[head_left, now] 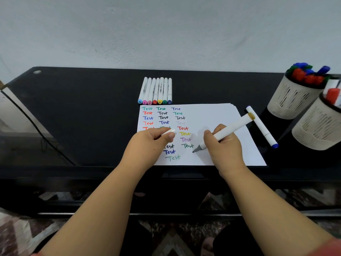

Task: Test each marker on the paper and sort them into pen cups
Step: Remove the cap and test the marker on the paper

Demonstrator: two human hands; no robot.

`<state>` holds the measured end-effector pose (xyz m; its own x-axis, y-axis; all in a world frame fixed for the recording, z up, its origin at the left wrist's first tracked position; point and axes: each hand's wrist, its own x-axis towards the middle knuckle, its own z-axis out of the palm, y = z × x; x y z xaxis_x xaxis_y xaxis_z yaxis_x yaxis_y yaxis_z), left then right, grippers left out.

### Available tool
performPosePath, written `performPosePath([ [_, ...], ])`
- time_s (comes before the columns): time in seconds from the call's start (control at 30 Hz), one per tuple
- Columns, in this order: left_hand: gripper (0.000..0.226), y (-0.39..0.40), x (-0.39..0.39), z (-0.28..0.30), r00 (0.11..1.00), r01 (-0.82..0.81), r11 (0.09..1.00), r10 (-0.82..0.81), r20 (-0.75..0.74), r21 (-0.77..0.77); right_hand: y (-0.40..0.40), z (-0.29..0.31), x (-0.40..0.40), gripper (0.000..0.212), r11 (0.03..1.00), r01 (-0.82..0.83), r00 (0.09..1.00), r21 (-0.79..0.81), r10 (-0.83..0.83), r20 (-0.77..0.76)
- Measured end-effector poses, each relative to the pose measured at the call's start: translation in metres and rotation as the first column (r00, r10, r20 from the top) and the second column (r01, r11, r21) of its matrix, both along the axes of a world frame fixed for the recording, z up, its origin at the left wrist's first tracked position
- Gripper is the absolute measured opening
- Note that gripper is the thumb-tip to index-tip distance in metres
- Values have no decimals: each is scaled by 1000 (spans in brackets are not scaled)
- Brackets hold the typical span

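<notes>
Right hand (224, 143): uncapped marker (227, 131) is gripped, tip on paper (212, 115) | left hand (153, 141): cap (168, 132) is pinched | seven markers (156, 91) lined behind paper | cups (293, 99) at right

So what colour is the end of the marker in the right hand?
Brownish gold, on the back end of the marker that the right hand holds; the head view shows it.

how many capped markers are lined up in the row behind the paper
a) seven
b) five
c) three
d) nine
a: the row of markers behind the paper shows seven white barrels side by side, with coloured caps running from light blue to dark blue.
</notes>
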<state>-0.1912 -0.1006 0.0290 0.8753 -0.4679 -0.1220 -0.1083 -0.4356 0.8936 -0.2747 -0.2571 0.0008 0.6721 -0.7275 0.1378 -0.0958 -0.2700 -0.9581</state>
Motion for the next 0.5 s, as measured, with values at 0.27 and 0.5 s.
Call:
performPosePath([
  [0.27,12,0,1,-2,1000,-15,1000,15,-4,-8,-1,0,0,37,1000,4,1000,8,-4,3],
  [0.5,27,1,2,-3,999,-32,999,32,1,1,0,1,1,34,998,21,999,53,-23,40],
])
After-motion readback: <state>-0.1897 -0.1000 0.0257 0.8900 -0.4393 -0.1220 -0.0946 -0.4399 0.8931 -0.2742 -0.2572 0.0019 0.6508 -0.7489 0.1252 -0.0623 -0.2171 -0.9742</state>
